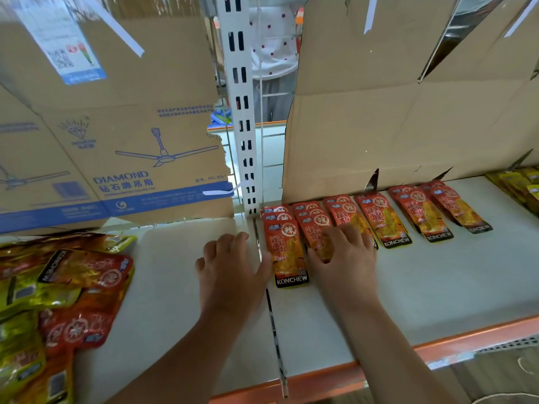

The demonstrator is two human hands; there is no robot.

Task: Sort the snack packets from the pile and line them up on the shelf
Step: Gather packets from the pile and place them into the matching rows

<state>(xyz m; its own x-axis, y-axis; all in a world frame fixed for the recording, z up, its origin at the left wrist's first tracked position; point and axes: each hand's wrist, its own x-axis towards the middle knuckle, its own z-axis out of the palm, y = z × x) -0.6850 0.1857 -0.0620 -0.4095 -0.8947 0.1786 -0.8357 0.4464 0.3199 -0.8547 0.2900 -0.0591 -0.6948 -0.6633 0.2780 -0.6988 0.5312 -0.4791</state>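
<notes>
My right hand (344,255) lay palm down on the second stack of red packets (313,225), fingers spread and a little bent, pressing on the top packet rather than gripping it. My left hand (230,266) was flat on the shelf (437,281) just beside it, fingers relaxed and holding nothing, its thumb against the left edge of the first stack (288,255). That stack sat between my two hands, right beside the dark seam (269,310) where two shelf boards met. Six stacks of red packets ran in a row to the right along the foot of a cardboard sheet (379,112), each with its long axis front to back and its black KONCHEW end toward me; the ones further right leaned more and more to the right. The front packet of the first stack stuck out further toward me than its neighbours. The pile (73,287) of red and yellow packets lay tumbled at the far left, near my left hand and well apart from my right, so I judged the left the better one for the next pick. A red packet from there would need turning until its length ran front to back before it joined the row. Some yellow packets (519,185) lay at the far right end of the shelf.
</notes>
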